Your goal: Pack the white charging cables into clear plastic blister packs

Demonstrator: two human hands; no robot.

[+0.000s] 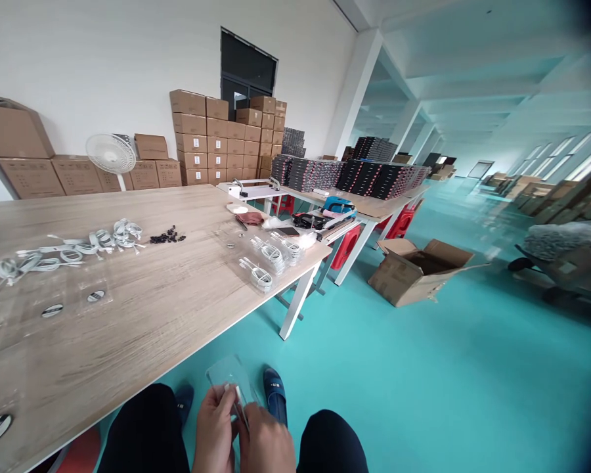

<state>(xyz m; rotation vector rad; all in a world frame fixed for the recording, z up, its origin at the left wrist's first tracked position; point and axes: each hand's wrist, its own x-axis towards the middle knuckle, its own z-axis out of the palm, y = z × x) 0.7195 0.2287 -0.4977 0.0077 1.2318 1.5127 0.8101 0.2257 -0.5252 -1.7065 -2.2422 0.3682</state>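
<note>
Between my knees, below the table edge, my left hand is closed on a transparent plastic bag. My right hand is closed too, pressed against the bag's right side, with its fingertips partly hidden. Something small and white shows by the fingertips; I cannot make out what it is. On the table lie coiled white cables, a pile of small black pieces and flat transparent bags with oval labels. More coiled cables in bags rest near the table's right corner.
The wooden table runs along my left, its leg ahead. An opened carton stands on the green floor. Behind are a white fan, stacked cartons and piled black boxes. A loaded cart is at right.
</note>
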